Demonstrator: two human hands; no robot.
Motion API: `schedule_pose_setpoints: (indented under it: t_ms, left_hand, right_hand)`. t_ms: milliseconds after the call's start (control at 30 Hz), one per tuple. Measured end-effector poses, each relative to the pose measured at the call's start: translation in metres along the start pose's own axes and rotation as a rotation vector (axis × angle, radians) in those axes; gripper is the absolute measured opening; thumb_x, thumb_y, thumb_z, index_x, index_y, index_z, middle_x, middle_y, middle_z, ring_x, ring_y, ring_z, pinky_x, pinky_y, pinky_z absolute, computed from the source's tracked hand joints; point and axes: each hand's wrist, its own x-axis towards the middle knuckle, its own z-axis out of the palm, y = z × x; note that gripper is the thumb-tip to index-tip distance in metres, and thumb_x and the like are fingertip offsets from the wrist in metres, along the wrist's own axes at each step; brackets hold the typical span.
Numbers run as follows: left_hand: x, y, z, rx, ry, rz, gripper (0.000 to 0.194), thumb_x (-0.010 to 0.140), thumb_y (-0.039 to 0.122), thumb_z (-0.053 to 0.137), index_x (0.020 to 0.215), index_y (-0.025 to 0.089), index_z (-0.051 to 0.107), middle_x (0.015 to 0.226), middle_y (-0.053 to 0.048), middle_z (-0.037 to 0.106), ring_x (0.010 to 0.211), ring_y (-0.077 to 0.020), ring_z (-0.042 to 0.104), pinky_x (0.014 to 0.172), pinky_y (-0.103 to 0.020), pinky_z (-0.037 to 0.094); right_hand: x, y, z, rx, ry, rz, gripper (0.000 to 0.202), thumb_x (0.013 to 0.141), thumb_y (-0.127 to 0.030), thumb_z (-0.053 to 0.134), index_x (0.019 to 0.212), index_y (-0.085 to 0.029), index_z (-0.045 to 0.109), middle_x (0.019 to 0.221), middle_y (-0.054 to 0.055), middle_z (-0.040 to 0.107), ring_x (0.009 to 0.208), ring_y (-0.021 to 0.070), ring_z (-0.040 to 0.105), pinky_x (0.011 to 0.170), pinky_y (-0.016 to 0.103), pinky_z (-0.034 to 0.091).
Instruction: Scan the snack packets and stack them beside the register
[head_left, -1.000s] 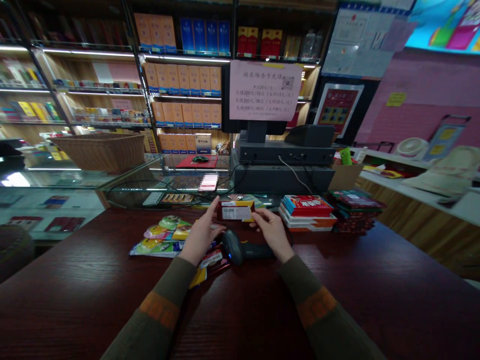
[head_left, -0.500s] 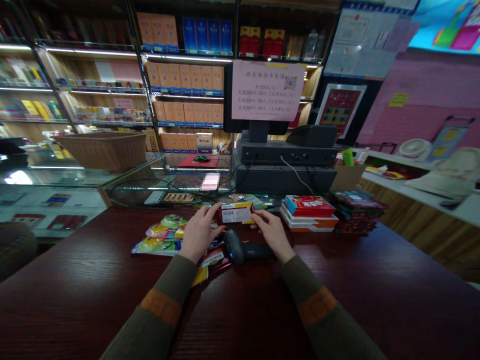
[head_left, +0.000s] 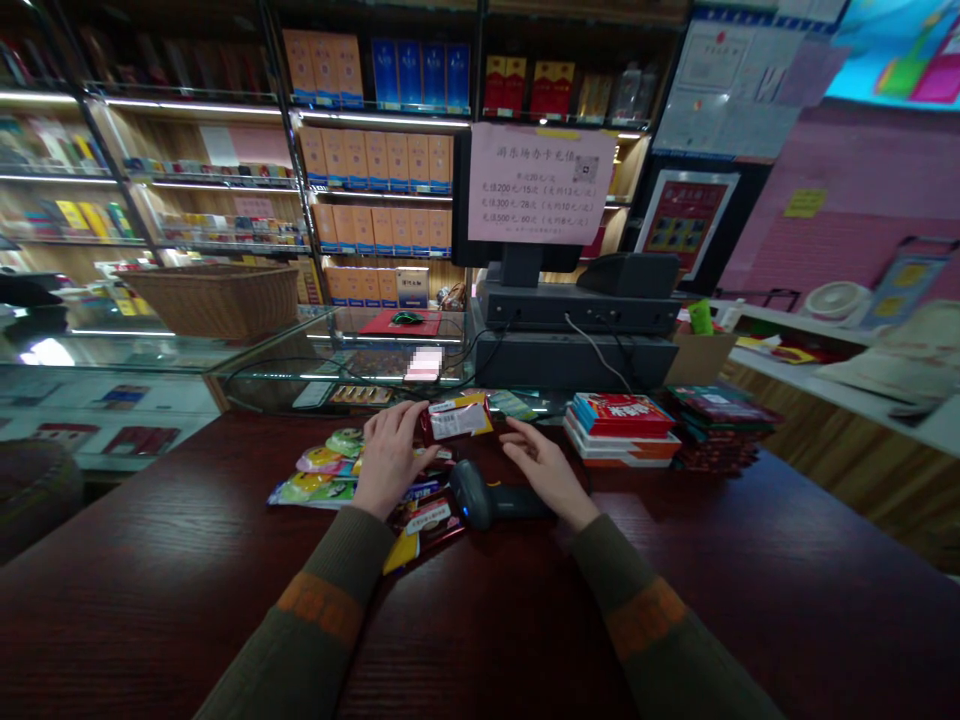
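Over the glossy dark-red wooden counter (head_left: pixel 487 630): two bare hands stretch forward from olive knit sleeves (head_left: pixel 330 600) banded in orange.
Left hand (head_left: pixel 388 450): fingers and thumb pinch the left end of a flat red-and-yellow wrapped packet (head_left: pixel 459 418), its pale printed label turned toward the person.
Right hand (head_left: pixel 547 468): fingers apart and holding nothing, just right of that packet and clear of it.
Black barcode scanner (head_left: pixel 474 497): lying between the wrists, a blue light glowing on it.
Beside the scanner: a dark-red packet with a yellow corner (head_left: pixel 427 525), and bright cartoon-printed plastic packets (head_left: pixel 319 480) farther left.
Rightward: stacked red, white and orange boxes (head_left: pixel 622 430).
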Motion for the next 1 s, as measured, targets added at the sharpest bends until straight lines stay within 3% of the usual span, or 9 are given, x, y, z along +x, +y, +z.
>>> schedule_pose_setpoints:
  t_ms: [133, 200, 267, 400, 600, 833, 1000]
  left_hand:
    - [-0.001, -0.007, -0.001, 0.032, 0.012, -0.016, 0.062, 0.081, 0.031, 0.074, 0.138, 0.02, 0.051, 0.132, -0.014, 0.06, 0.122, -0.0321, 0.054, 0.104, -0.046, 0.037]
    - [-0.001, -0.011, -0.001, 0.036, 0.009, -0.025, 0.062, 0.081, 0.031, 0.074, 0.138, 0.02, 0.051, 0.132, -0.014, 0.06, 0.121, -0.0321, 0.054, 0.105, -0.046, 0.036]
    - [-0.002, -0.015, -0.001, 0.038, 0.01, -0.032, 0.062, 0.08, 0.031, 0.074, 0.137, 0.02, 0.052, 0.132, -0.014, 0.061, 0.121, -0.0322, 0.054, 0.106, -0.047, 0.036]
    - [-0.002, -0.02, -0.001, 0.043, 0.028, -0.039, 0.061, 0.08, 0.03, 0.074, 0.136, 0.021, 0.053, 0.129, -0.015, 0.062, 0.122, -0.0324, 0.054, 0.11, -0.049, 0.033]
    - [-0.004, -0.027, 0.001, 0.047, 0.045, -0.04, 0.061, 0.08, 0.03, 0.074, 0.136, 0.02, 0.053, 0.129, -0.015, 0.062, 0.123, -0.0324, 0.055, 0.112, -0.051, 0.031]
    - [-0.007, -0.026, 0.002, 0.036, 0.032, -0.001, 0.061, 0.081, 0.029, 0.073, 0.137, 0.019, 0.052, 0.129, -0.015, 0.062, 0.124, -0.0309, 0.055, 0.115, -0.05, 0.029]
    - [-0.007, -0.019, 0.001, 0.043, 0.031, 0.024, 0.061, 0.081, 0.028, 0.073, 0.138, 0.019, 0.051, 0.131, -0.015, 0.061, 0.124, -0.0303, 0.054, 0.117, -0.051, 0.028]
  right_hand:
    - [-0.014, -0.008, -0.015, -0.229, -0.19, -0.048, 0.059, 0.088, -0.044, 0.065, 0.143, -0.027, 0.052, 0.122, 0.007, 0.071, 0.11, 0.0236, 0.066, 0.099, 0.043, 0.047]
    - [-0.022, -0.012, -0.025, -0.38, -0.295, -0.078, 0.07, 0.082, -0.047, 0.074, 0.146, -0.03, 0.05, 0.127, 0.007, 0.069, 0.121, 0.0274, 0.059, 0.106, 0.047, 0.04]
    - [-0.028, -0.013, -0.033, -0.498, -0.4, -0.088, 0.082, 0.074, -0.046, 0.081, 0.147, -0.029, 0.048, 0.129, 0.008, 0.068, 0.12, 0.0289, 0.059, 0.105, 0.047, 0.04]
    - [-0.036, -0.01, -0.04, -0.666, -0.483, -0.115, 0.083, 0.071, -0.04, 0.084, 0.145, -0.029, 0.051, 0.132, 0.009, 0.065, 0.119, 0.0298, 0.059, 0.101, 0.044, 0.042]
    - [-0.04, -0.011, -0.031, -0.792, -0.458, -0.275, 0.057, 0.083, -0.028, 0.07, 0.138, -0.025, 0.057, 0.124, 0.01, 0.067, 0.113, 0.0269, 0.06, 0.097, 0.04, 0.042]
    - [-0.044, -0.015, -0.023, -0.836, -0.383, -0.387, 0.065, 0.082, -0.018, 0.06, 0.145, -0.022, 0.048, 0.12, 0.011, 0.065, 0.107, 0.0263, 0.06, 0.094, 0.04, 0.042]
    - [-0.042, -0.024, -0.024, -0.687, -0.269, -0.379, 0.058, 0.083, -0.018, 0.06, 0.14, -0.022, 0.052, 0.122, 0.011, 0.065, 0.109, 0.0261, 0.06, 0.094, 0.04, 0.042]
